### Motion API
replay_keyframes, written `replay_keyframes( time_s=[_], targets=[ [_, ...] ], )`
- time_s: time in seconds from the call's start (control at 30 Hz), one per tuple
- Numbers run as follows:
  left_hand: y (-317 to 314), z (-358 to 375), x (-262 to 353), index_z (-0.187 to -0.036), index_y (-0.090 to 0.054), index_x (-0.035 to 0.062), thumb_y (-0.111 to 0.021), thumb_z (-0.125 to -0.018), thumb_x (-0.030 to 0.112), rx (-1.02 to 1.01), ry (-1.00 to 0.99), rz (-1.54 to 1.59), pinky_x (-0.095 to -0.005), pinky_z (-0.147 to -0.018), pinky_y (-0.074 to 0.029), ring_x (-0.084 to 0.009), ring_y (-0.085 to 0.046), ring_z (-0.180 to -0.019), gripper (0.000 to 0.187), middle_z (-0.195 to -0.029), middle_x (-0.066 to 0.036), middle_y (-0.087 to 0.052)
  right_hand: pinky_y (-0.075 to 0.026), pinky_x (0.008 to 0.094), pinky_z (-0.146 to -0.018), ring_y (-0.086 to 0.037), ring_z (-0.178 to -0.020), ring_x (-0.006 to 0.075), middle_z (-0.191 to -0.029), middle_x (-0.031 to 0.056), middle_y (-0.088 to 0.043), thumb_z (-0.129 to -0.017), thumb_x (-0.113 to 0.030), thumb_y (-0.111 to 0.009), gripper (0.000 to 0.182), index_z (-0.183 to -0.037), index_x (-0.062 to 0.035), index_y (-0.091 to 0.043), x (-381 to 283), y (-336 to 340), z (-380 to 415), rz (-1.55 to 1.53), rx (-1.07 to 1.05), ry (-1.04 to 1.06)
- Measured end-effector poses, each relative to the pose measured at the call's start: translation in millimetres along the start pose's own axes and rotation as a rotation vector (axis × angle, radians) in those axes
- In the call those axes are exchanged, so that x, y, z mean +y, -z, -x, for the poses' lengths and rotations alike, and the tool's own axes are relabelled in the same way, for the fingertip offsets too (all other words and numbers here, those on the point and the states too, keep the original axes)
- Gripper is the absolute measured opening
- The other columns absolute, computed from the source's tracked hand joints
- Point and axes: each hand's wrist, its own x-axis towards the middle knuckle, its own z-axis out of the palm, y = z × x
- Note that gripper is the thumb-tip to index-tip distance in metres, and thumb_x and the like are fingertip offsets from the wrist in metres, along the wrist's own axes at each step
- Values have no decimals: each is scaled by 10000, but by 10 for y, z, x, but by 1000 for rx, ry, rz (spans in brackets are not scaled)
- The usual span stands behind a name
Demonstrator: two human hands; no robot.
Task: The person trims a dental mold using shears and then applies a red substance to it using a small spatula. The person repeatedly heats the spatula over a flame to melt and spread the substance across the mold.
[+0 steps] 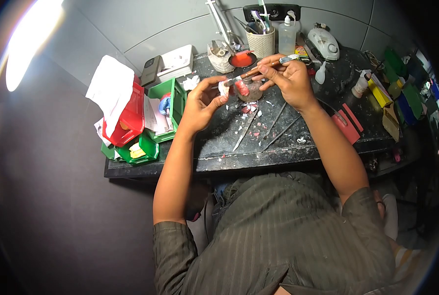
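Observation:
My left hand (pixel 203 104) pinches a small whitish piece, like a plaster cast (pixel 223 89), between thumb and fingers. From the right, my right hand (pixel 291 84) grips a wax knife (pixel 255 72) by its brown handle, with metal at both ends. Its left tip is right at the whitish piece. Just below and between the hands stands a small round glass burner (pixel 249 93) with red wax on its side. Behind it sits a dark shallow pan (pixel 242 60) of red wax. White and red scraps lie on the black tabletop (pixel 214 142), along with several thin metal tools (pixel 246 130).
Green and red bins (pixel 173 105) with papers crowd the left side. At the back are a phone (pixel 151 70), a white box (pixel 176 61), a tool cup (pixel 261 44), a squeeze bottle (pixel 287 37) and a white device (pixel 322 43). Red wax sheets (pixel 346 127) lie at right.

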Motion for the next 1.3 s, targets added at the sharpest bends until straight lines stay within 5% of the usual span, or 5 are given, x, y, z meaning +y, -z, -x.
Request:
replay_keyframes(
  time_s=[0.7, 0.87, 1.3],
  targets=[
    [9, -9, -63, -1333, -514, -45, -745, -833, 10, -23, 2, -65, -315, -954, -467, -187, -589, -1129, 554, -1236, -104, -608, -611, 259, -596, -729, -814, 216, -927, 170, -701, -943, -59, -633, 137, -1012, 60, -629, 47, -15, -33, 10, 57, -57],
    [14, -5, -47, -1335, -513, -42, -733, -842, 7, -8, 15, -43, -312, -957, -460, -190, -593, -1122, 542, -1220, -110, -618, -608, 258, -588, -726, -803, 202, -928, 154, -698, -944, -66, -632, 143, -1017, 57, -631, 21, 174, -124, 199, 297, 140],
    [11, -15, -30, -1307, -516, -19, -700, -834, -60, -43, 24, -48, -337, -976, -498, -209, -593, -1155, 509, -1253, -120, -599, -600, 267, -539, -727, -767, 214, -876, 144, -692, -942, -62, -627, 130, -1000, 55, -625, -23, 202, -75, 136, 265, 82]
  ],
)
